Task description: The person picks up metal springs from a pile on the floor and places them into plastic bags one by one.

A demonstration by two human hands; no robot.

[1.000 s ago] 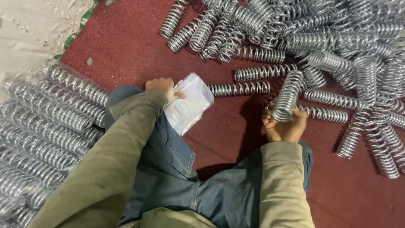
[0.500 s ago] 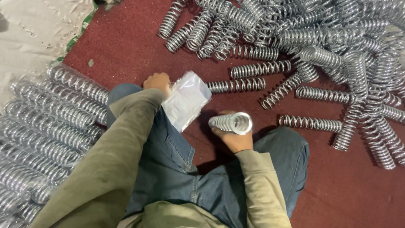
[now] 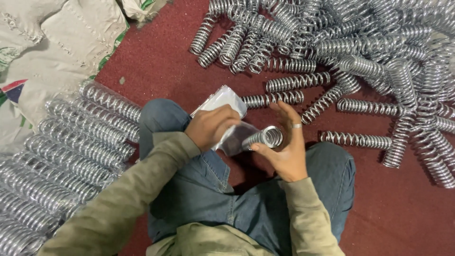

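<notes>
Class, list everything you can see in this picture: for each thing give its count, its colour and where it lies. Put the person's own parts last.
Loose springs: too many to count, shiny silver, heaped on the floor at top right.
Bagged springs: many, silver under clear wrap, laid in rows at left.
Spring in hand: one, silver, between the two hands, one end toward the camera.
Clear plastic bag: one, see-through, under the left hand, over the spring's far end.
Floor mat: one, dark red, beneath everything.
Sacks: a few, off-white with coloured print, top left.
Jeans: blue, on the person's bent legs.
Sleeves: two, olive green.
Ring: one, silver, on a right-hand finger.
Left hand: on the bag.
Right hand: holds the spring.
</notes>
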